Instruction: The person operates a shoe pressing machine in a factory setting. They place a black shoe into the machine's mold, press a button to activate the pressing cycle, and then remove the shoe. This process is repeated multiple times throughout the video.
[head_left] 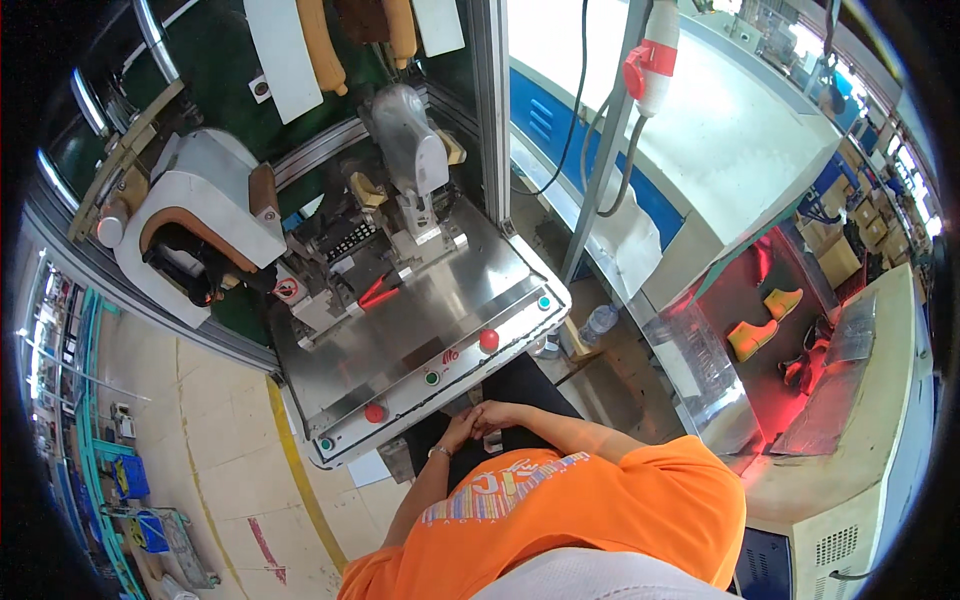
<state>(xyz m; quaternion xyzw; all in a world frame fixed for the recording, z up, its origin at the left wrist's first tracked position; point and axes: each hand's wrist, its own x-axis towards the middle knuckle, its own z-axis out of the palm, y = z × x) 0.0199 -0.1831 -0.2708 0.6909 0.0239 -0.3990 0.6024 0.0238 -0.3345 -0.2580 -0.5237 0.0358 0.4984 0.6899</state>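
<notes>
1. Standing in an orange printed shirt and dark trousers, just in front of a steel machine surface (430, 310), both forearms coming down to meet at the waist
2. Resting the left hand (462, 430) against the right hand (497, 414), the two touching and loosely clasped, fingers curled over one another and gripping nothing but each other
3. Wearing a thin band on the left wrist
4. Hanging just below the front edge of the control strip, the clasped hands sitting nearest to a red push button (374, 412) and a green button (431, 378), touching neither
5. Showing a second red button (488, 340) further along the same strip, toward the right corner
6. Lying on the steel surface, well apart from the hands, red-handled pliers (375, 292), beside a grey upright shoe form (412, 150)
7. Sitting on the floor right of the machine, a clear plastic bottle (598, 322)
8. Glowing red at the far right, a heated tunnel holding yellow shoe pieces (765, 322)
</notes>
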